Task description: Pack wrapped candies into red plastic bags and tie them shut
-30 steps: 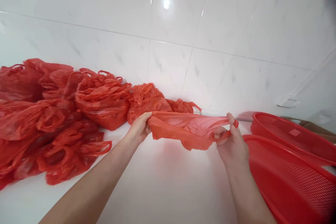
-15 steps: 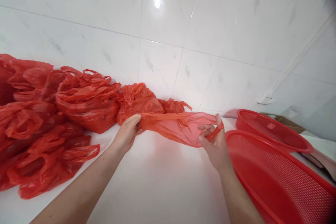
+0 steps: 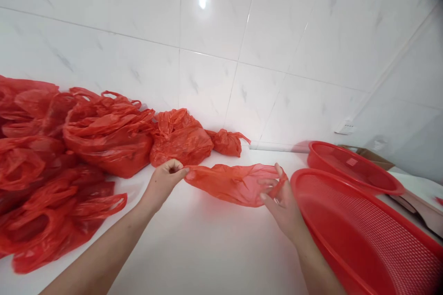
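A thin red plastic bag (image 3: pixel 224 183) is stretched sideways between my two hands, above the white tabletop (image 3: pixel 207 249). My left hand (image 3: pixel 165 182) pinches one end of it between thumb and fingers. At the other end, my right hand (image 3: pixel 282 198) has its fingers through and around the bag's handle, with the thumb against the film. The bag looks flat and see-through, with no contents showing in it.
Several filled red plastic bags (image 3: pixel 107 133) are heaped at the left along the tiled wall (image 3: pixel 145 23). A small tied red bag (image 3: pixel 227 142) sits at the back. On the right stand a large red mesh basket (image 3: pixel 325 212) and another red basin (image 3: pixel 346 161) behind it.
The bag and both hands have come slightly lower and nearer. My left hand's grip has shifted to a thumb-and-finger pinch at the bag's end. The view has shifted slightly.
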